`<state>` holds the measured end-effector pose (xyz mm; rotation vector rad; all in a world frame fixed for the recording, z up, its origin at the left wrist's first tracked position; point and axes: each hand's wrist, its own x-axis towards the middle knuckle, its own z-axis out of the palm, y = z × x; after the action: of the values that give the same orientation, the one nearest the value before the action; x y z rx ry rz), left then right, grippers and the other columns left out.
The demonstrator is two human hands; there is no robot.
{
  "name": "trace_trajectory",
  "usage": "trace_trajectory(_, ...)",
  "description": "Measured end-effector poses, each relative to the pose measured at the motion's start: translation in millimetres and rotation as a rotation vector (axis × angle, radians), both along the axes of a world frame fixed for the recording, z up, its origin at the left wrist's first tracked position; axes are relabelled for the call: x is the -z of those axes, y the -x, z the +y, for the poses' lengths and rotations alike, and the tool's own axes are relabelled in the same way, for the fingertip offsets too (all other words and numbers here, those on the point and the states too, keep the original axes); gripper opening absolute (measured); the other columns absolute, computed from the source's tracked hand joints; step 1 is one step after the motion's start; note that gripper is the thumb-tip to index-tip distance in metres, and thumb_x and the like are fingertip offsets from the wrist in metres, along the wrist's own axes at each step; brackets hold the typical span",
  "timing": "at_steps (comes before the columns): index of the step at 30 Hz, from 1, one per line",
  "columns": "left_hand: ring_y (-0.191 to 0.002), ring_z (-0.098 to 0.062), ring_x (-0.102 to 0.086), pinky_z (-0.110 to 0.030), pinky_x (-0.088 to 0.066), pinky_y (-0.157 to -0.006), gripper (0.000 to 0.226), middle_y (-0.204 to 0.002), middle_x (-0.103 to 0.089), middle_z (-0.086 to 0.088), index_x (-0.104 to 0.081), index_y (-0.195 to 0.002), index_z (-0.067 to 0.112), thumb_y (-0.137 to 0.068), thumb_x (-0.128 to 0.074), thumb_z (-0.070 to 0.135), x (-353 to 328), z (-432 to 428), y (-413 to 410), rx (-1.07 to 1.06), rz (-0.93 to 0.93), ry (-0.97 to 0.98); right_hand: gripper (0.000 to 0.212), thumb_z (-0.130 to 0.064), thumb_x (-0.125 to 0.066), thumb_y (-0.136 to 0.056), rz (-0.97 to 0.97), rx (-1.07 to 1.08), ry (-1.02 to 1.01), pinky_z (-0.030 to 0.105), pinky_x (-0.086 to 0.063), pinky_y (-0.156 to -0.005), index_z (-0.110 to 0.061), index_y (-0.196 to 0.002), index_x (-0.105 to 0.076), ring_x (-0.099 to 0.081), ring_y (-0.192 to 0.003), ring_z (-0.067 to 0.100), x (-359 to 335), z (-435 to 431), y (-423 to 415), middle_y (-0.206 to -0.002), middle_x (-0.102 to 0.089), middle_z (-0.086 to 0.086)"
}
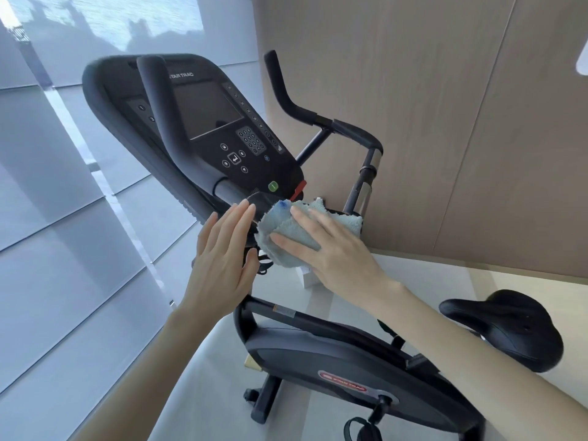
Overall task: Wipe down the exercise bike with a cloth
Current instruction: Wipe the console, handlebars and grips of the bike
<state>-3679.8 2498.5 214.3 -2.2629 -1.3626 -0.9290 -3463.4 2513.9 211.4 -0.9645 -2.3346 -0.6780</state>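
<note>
The right hand [331, 246] lies flat on a pale blue cloth [286, 230], fingers spread and pressing it against the dark part of the exercise bike [334, 354] just below the console [203, 122] — not gripping, only the palm and fingers holding it there. The cloth is bunched, with a small blue mark near its upper edge. The left hand [222, 262] is open, fingers straight and close together, holding nothing; it stands just beside the cloth, its fingertips [245, 206] near the end of the near handlebar [168, 122]. Whether it touches the bike I cannot tell. The console screen is dark, with a green button at its lower edge. The far handlebar [296, 106] rises toward the wood-panelled wall [445, 122]. The black saddle [506, 326] sits low right — well apart from both hands.
</note>
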Motion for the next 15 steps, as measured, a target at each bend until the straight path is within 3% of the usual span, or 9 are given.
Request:
trace_trajectory(5, -0.139, -0.025, -0.03, -0.045, -0.014, -0.118, 0.052, -0.148, -0.038, -0.011, -0.038, -0.141, 0.002, -0.091, -0.035, 0.016, 3, 1, -15, 0.002, 0.082, -0.003, 0.077, 0.004, -0.074, -0.072, 0.062, -0.121, 0.032, 0.044, -0.031, -0.103, -0.02, -0.138, -0.043, -0.043, -0.127, 0.034, 11, 10, -46, -0.137, -0.048, 0.021)
trace_trajectory(9, -0.138, -0.025, -0.032, -0.044, -0.013, -0.118, 0.05, -0.145, -0.042, -0.012, -0.042, -0.139, 0.002, -0.092, -0.036, 0.017, 3, -2, -22, -0.054, 0.114, -0.006, 0.052, -0.004, -0.052, -0.087, 0.179, -0.259, 0.185, 0.05, -0.035, -0.106, -0.012, -0.137, -0.044, -0.036, -0.131, 0.032, 18, 26, -68, -0.137, -0.046, 0.02)
trace_trajectory(12, -0.138, -0.024, -0.033, -0.043, -0.011, -0.118, 0.049, -0.146, -0.042, -0.01, -0.043, -0.139, 0.003, -0.093, -0.034, 0.018, 1, -7, -27, -0.112, 0.101, 0.011, 0.045, -0.006, -0.049, -0.089, 0.375, -0.299, 0.347, 0.049, -0.034, -0.109, -0.008, -0.134, -0.048, -0.037, -0.132, 0.032, 23, 36, -90, -0.138, -0.044, 0.016)
trace_trajectory(15, -0.137, -0.025, -0.036, -0.044, -0.012, -0.118, 0.048, -0.144, -0.044, -0.01, -0.046, -0.136, 0.003, -0.094, -0.031, 0.019, -2, -13, -42, -0.192, 0.055, 0.013, 0.045, 0.001, -0.055, -0.089, 0.681, -0.278, 0.573, 0.04, -0.032, -0.11, -0.014, -0.131, -0.052, -0.039, -0.131, 0.013, 13, 53, -120, -0.136, -0.045, -0.001)
